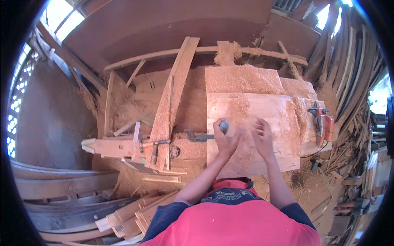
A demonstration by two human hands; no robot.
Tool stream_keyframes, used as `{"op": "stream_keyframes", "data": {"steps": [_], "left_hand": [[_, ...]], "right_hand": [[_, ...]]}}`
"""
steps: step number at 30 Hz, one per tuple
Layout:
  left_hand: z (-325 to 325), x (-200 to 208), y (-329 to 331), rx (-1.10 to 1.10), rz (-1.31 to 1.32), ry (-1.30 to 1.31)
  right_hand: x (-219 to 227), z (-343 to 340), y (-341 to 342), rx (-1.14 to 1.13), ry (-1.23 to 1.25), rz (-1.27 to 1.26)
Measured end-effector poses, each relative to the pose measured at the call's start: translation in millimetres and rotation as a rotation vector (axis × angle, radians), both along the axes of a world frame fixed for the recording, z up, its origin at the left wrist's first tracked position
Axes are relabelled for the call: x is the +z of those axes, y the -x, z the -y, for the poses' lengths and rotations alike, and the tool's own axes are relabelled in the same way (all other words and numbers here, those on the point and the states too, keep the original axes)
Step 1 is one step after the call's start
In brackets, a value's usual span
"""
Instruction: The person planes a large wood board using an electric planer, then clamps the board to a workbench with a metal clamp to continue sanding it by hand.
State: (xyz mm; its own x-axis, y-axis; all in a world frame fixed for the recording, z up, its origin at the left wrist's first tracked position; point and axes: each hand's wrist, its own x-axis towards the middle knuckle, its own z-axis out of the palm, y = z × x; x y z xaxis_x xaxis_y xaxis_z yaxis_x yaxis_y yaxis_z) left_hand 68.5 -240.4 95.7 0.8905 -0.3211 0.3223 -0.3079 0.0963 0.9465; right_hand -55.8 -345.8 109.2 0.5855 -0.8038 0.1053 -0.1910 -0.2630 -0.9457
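Observation:
My left hand (225, 142) is closed around an object with a grey-blue rounded end (224, 126), which sticks out above the fist. Its lower part is hidden by my fingers. A dark metal bar (198, 136) reaches left from beside this hand; whether it belongs to the held object I cannot tell. My right hand (263, 138) hovers over or rests on the pale wooden board (271, 160), somewhat blurred, fingers bent and apart with nothing seen in them. Wood shavings (243, 141) lie on the board between both hands.
A red and black power tool (325, 129) rests at the board's right end, its cord trailing down. Left, a hammer-like tool (155, 149) lies by a slanting plank (180, 86). Shavings-covered boards (244, 80) are behind; timber is stacked at left (139, 215) and right (357, 78).

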Motion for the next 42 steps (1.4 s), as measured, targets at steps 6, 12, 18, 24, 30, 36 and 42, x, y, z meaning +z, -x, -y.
{"op": "stream_keyframes", "data": {"steps": [6, 12, 18, 24, 30, 36, 42], "left_hand": [[10, -5, -30, -0.167, -0.025, -0.003], [4, 22, -30, -0.392, -0.065, -0.147], [41, 1, 18, 0.449, -0.108, 0.036], [12, -18, -18, 0.063, -0.421, 0.23], [38, -22, -2, 0.192, -0.239, 0.16], [76, -8, -1, 0.952, -0.227, -0.148], [33, -17, -5, 0.291, -0.563, 0.278]], "right_hand": [[-22, 33, 120, -0.342, 0.039, -0.102], [-31, 84, 172, -0.529, 0.045, 0.008], [-13, 165, 238, -0.805, 0.397, -0.042], [6, 286, 346, -0.999, 0.731, -0.414], [-4, 367, 379, -0.732, 0.348, -0.305], [-23, 390, 390, -0.527, 0.14, -0.395], [-10, 418, 389, -0.287, -0.134, -0.312]]}}
